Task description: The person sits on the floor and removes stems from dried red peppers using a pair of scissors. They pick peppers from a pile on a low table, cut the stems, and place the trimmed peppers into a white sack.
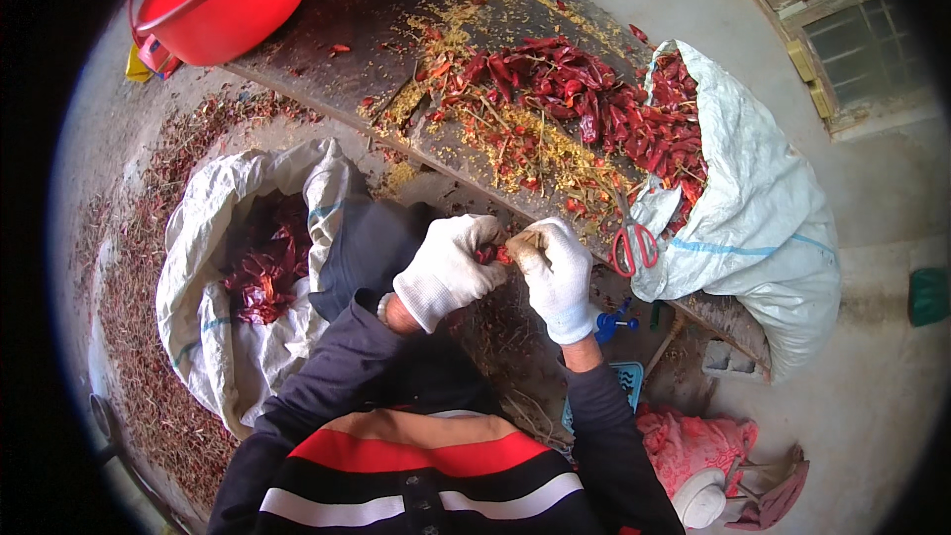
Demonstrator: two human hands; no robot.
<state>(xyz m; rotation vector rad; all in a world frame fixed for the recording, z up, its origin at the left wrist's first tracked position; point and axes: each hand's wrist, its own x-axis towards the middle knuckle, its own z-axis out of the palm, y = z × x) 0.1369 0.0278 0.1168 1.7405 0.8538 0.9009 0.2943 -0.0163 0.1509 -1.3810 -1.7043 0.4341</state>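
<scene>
Both hands wear white knit gloves and meet in front of me at the table's near edge. A dried red chili pepper [489, 255] shows between them, mostly covered by the fingers. My left hand [446, 272] is closed around it. My right hand [557, 277], its glove stained brown at the fingertips, pinches at the chili's other end. Beyond the hands, a heap of dried red chilies [594, 104] spills across the table from a white woven sack [763, 208] lying on its side. Red-handled scissors [634, 246] rest by the sack's mouth.
An open white sack [193, 228] holding dried chilies stands at my left. A red basin [223, 0] sits at the far left of the dark table [327, 0]. Yellow seeds and stems litter the tabletop; chili scraps [149, 376] cover the floor. A blue basket [628, 378] is below my right arm.
</scene>
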